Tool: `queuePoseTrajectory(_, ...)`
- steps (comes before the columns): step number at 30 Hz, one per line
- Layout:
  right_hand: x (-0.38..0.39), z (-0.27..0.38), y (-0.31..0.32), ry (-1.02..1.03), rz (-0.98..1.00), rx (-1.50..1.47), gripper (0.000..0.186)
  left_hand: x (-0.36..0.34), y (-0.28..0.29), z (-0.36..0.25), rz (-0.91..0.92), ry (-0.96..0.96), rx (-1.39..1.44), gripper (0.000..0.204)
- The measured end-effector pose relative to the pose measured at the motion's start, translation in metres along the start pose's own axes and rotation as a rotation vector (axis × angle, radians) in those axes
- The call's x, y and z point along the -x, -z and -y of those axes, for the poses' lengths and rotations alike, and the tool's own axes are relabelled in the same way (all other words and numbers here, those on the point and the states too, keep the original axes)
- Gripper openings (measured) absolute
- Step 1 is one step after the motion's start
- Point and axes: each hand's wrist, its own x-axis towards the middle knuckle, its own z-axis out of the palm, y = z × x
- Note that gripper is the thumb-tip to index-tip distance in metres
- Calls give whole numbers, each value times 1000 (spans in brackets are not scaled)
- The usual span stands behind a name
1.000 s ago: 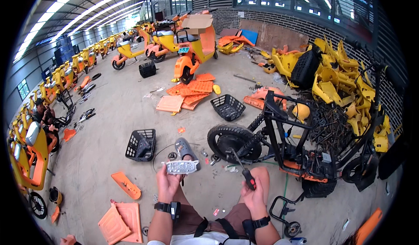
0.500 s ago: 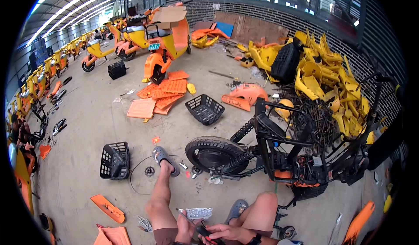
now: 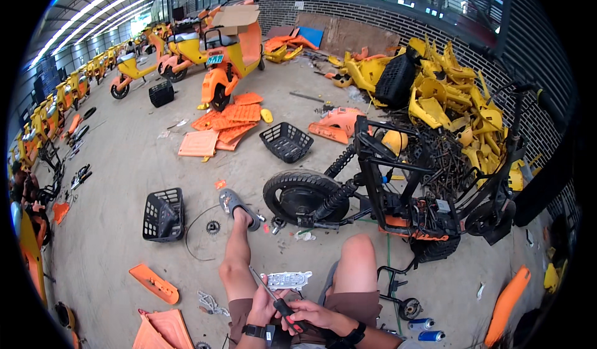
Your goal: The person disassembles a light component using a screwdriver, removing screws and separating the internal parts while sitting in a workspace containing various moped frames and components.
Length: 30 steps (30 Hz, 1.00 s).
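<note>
Head view: left hand [image 3: 262,307] has fingers curled on the near-left end of a silver metal plate [image 3: 287,280], which sticks out ahead and right of those fingers. Right hand [image 3: 316,315] has fingers wrapped round the black-and-red handle of a screwdriver [image 3: 288,315]; shaft slants up-left across the left hand, tip beyond the left fingers. Can't tell if left fingers also pinch the shaft. Ahead-right of both hands' fingers: stripped scooter frame [image 3: 398,215]. Ahead-left: black basket [image 3: 151,225]. Left of left fingers: orange panel [image 3: 153,284]. Right of right fingers, on floor: two blue cans [image 3: 431,336]. Far ahead-right: heap of yellow panels [image 3: 435,94].
</note>
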Motion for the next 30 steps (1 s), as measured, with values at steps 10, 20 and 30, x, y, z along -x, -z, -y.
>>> queuePoseTrajectory(10, -21, 29, -23, -106, -192, -27, 43, 17, 36, -36, 140, -187, -158, 20)
queuePoseTrajectory(20, -7, 45, -25, 11, -386, -148, 38, -11, 51, -43, -3, -181, -217, 24)
queuePoseTrajectory(30, 28, 94, -68, -172, -406, 143, 32, -25, 42, -14, -4, -175, -161, 20)
